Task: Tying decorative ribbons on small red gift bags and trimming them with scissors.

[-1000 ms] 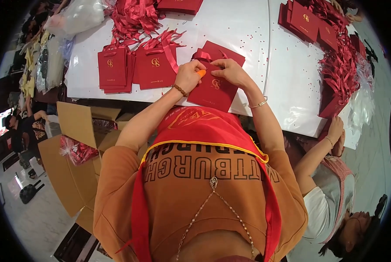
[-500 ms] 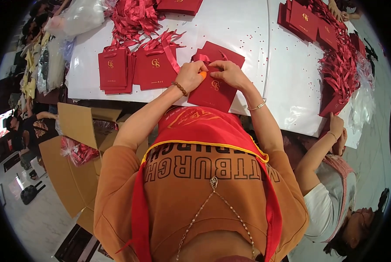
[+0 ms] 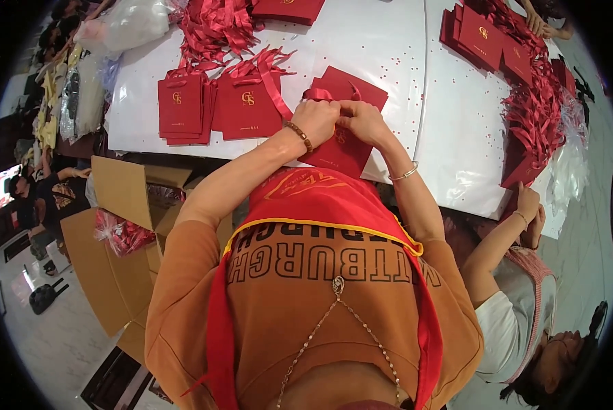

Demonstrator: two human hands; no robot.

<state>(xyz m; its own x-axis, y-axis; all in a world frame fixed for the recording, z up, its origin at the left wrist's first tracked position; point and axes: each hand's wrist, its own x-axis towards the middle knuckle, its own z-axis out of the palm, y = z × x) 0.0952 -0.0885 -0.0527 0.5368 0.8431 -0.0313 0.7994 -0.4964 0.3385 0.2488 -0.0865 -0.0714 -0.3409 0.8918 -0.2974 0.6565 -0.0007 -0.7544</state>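
A dark red gift bag (image 3: pixel 340 158) with a gold emblem lies at the table's near edge, on top of another red bag (image 3: pixel 361 87). My left hand (image 3: pixel 315 125) is closed over the upper part of the front bag. Beside it, nearly touching, my right hand (image 3: pixel 364 124) pinches with thumb and fingers. What the fingertips grip is hidden between them. A loop of red ribbon (image 3: pixel 318 93) shows just beyond my left hand. Left of my hands lie more red bags (image 3: pixel 250 113) with ribbon handles, and a stack of similar bags (image 3: pixel 181 113).
A heap of red ribbons (image 3: pixel 217 31) lies on the white table (image 3: pixel 368 34) at the far left. An open cardboard box (image 3: pixel 118 195) stands left of me. At right, another person's hands (image 3: pixel 527 208) touch a bag near more ribbons (image 3: pixel 535 116).
My left hand has moved slightly right, closer to my right hand, and its fingers have closed further. An orange piece at its thumb is now hidden. The view has shifted slightly.
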